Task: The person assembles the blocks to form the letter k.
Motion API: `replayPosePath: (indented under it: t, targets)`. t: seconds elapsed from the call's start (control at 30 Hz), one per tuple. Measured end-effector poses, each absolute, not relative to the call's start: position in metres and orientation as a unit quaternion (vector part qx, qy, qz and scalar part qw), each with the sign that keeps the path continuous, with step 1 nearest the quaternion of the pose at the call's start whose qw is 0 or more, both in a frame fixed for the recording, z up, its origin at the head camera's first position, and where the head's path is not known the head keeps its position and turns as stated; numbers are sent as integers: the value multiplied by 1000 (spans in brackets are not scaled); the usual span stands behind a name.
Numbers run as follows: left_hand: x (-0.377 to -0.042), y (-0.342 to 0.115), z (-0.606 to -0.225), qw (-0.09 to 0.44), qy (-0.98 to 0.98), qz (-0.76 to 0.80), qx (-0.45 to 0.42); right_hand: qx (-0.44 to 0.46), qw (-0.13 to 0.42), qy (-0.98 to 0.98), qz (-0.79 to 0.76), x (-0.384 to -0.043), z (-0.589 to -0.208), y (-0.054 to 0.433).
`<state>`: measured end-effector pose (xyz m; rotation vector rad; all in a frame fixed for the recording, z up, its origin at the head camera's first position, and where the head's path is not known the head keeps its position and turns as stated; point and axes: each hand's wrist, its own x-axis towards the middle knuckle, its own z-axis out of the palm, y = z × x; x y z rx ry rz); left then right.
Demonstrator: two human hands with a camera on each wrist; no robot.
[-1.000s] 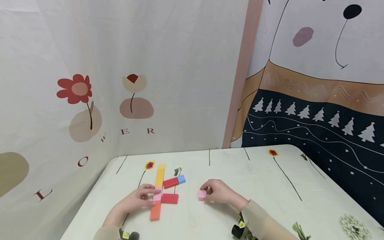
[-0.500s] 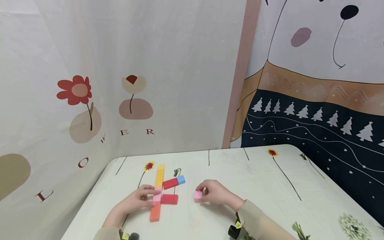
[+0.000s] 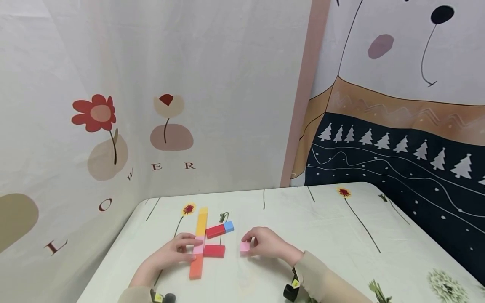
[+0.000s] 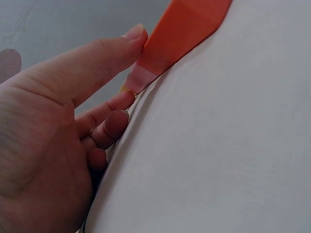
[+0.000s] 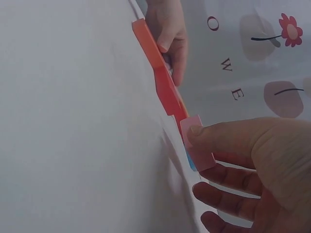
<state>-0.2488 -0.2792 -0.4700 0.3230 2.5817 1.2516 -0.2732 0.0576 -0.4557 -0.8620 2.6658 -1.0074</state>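
Observation:
My right hand (image 3: 267, 242) pinches a small pink block (image 3: 244, 247) between thumb and fingers, just right of the lower red block (image 3: 214, 251). In the right wrist view the thumb lies on the pink block's face. A row of blocks runs away from me: an orange block (image 3: 195, 271), another pink block (image 3: 198, 248) and a yellow block (image 3: 202, 223). My left hand (image 3: 170, 252) touches this row from the left, thumb by the orange block and a finger over the pink one. From the row's right side extend the lower red block and a slanted red block (image 3: 215, 231) ending in a blue block (image 3: 229, 227).
The white tablecloth (image 3: 303, 219) has printed flowers and stems. A pale printed curtain (image 3: 235, 105) hangs behind the table and on the left. At the right is a dark cloth (image 3: 360, 164) with white trees.
My right hand has carried the pink block left across the table, closer to the lower red block. The left hand and the row of blocks stay in place.

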Motion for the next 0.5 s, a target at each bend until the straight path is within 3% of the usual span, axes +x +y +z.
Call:
replayPosePath:
  t: [0.5]
  targets:
    - [-252, -280, -471, 128, 885, 433, 113, -295, 85, 891, -335, -272, -457, 43]
